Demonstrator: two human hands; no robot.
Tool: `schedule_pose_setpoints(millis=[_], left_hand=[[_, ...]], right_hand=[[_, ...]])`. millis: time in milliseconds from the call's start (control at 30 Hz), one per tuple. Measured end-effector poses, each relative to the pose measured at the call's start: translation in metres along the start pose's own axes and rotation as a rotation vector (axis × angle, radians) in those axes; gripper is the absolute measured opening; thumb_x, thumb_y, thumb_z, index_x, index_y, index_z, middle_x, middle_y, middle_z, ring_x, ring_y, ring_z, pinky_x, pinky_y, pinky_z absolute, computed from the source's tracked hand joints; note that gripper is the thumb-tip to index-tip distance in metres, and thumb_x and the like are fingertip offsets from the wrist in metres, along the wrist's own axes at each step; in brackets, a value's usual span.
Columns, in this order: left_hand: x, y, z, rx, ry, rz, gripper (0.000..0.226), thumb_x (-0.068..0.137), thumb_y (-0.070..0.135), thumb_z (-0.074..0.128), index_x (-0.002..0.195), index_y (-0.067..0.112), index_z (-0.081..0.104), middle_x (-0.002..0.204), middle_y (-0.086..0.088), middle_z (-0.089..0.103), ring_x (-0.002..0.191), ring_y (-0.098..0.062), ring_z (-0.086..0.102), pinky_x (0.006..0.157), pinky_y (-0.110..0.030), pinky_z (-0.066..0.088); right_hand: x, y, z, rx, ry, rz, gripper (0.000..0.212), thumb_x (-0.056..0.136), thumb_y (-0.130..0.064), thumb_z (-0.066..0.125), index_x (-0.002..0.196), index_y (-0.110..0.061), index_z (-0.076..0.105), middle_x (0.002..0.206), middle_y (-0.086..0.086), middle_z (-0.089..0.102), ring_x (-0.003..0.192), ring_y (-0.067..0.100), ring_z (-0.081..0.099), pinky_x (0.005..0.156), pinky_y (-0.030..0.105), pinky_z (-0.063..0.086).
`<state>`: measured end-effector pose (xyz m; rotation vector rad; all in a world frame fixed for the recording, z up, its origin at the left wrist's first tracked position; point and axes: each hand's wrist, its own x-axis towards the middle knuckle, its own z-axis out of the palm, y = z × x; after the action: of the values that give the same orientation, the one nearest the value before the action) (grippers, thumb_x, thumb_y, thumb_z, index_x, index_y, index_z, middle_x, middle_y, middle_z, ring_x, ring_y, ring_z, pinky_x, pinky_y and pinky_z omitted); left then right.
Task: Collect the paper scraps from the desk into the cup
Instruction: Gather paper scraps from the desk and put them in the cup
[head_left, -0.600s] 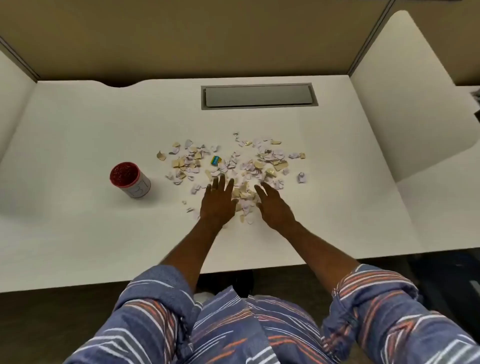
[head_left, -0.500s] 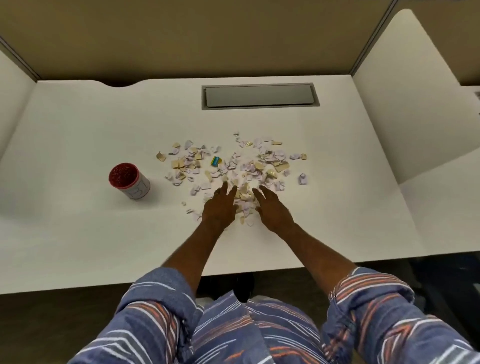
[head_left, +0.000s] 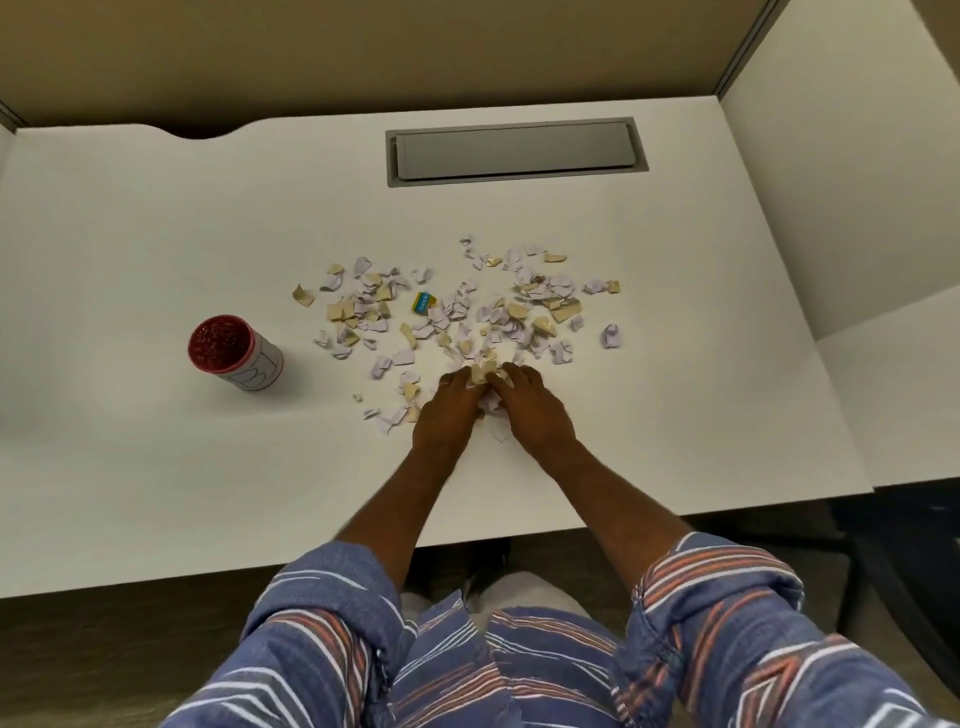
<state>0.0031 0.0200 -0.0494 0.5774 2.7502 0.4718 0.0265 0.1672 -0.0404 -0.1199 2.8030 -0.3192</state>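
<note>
Seen from above: a white counter (head_left: 156, 249) with a big scatter of paper scraps (head_left: 457, 306) near the middle. Mostly pale purple and tan bits, some flat, some crumpled. 1 small yellow and blue piece (head_left: 423, 302) lying among them, close to the middle of the scatter. 1 crumpled purple bit (head_left: 611, 335) off alone at 3 o'clock from the pile.

At 9 o'clock from the scraps, well apart from them: a cup (head_left: 235, 351), standing up, white on the side with red lines, red around the rim and red inside. Hard to tell what is in it.

At 6 o'clock of the pile: 2 bare hands, side by side, palms down on the counter. Left hand (head_left: 445, 410) and right hand (head_left: 535, 410) pushed close together, fingers curled in and nearly touching at the tips. A small heap of scraps (head_left: 483, 371) squeezed between the fingertips, a few more poking out under the palms. Both hands closed around that little heap, pressing it from 2 sides.

At 12 o'clock on the counter, far from the hands: a long grey flap (head_left: 517, 153) set into the top.

Near the bottom edge: rolled-up blue striped sleeves (head_left: 332, 613) on both arms.
</note>
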Motion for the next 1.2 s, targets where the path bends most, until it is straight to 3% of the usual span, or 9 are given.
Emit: schedule_pose_setpoints(millis=[167,267,367,667,767,1000,1200], left_hand=[[0.003,-0.012,0.0,0.054,0.02,0.037,0.032,0.096,0.015,0.053,0.128,0.018,0.059,0.138,-0.005,0.053,0.127,-0.024,0.048,0.092,-0.038,0.051],[0.005,-0.016,-0.005,0.044,0.019,0.032,0.033,0.097,0.014,0.051,0.129,0.016,0.06,0.141,-0.006,0.053,0.13,-0.025,0.048,0.096,-0.037,0.05],[0.009,-0.02,-0.009,0.051,0.039,0.032,0.03,0.096,0.01,0.053,0.124,0.015,0.064,0.127,-0.006,0.062,0.12,-0.025,0.055,0.094,-0.036,0.05],[0.023,-0.027,-0.028,-0.132,0.187,-0.065,0.023,0.097,0.017,0.053,0.113,0.011,0.07,0.114,-0.009,0.069,0.106,-0.026,0.064,0.092,-0.038,0.05],[0.026,-0.027,-0.034,-0.204,0.228,-0.078,0.025,0.098,0.018,0.053,0.111,0.009,0.072,0.111,-0.01,0.071,0.104,-0.026,0.065,0.092,-0.035,0.049],[0.022,-0.032,-0.064,-0.452,0.398,-0.204,0.022,0.095,0.022,0.059,0.108,0.013,0.075,0.109,-0.003,0.074,0.103,-0.018,0.068,0.095,-0.029,0.049],[0.006,-0.06,-0.103,-0.613,0.58,-0.296,0.018,0.092,0.018,0.064,0.103,0.012,0.076,0.105,-0.001,0.075,0.099,-0.013,0.068,0.094,-0.032,0.052]], right_hand=[[0.0,0.006,0.003,-0.033,0.023,-0.014,0.043,0.097,-0.007,0.049,0.14,-0.013,0.047,0.148,0.01,0.042,0.136,0.027,0.04,0.087,0.041,0.057],[0.001,0.01,0.003,-0.029,0.033,-0.007,0.036,0.096,-0.006,0.05,0.131,-0.012,0.053,0.142,0.009,0.046,0.129,0.027,0.046,0.082,0.039,0.057],[0.006,0.012,0.002,-0.02,0.055,-0.007,0.031,0.096,-0.008,0.051,0.127,-0.012,0.055,0.137,0.008,0.049,0.124,0.025,0.048,0.083,0.039,0.055],[0.024,0.005,-0.014,0.245,0.288,0.054,0.017,0.093,0.001,0.051,0.095,-0.002,0.068,0.099,0.015,0.067,0.093,0.03,0.065,0.079,0.039,0.052],[0.029,-0.002,-0.022,0.386,0.383,0.08,0.016,0.096,-0.003,0.054,0.096,0.0,0.07,0.096,0.017,0.07,0.092,0.029,0.067,0.082,0.036,0.052],[0.05,-0.034,-0.045,0.642,0.423,0.167,0.015,0.095,-0.015,0.063,0.101,-0.005,0.073,0.097,0.01,0.075,0.091,0.02,0.07,0.083,0.027,0.055],[0.071,-0.086,-0.069,0.77,0.403,0.058,0.018,0.093,-0.012,0.067,0.104,0.0,0.072,0.1,0.014,0.076,0.092,0.022,0.072,0.086,0.028,0.057]])
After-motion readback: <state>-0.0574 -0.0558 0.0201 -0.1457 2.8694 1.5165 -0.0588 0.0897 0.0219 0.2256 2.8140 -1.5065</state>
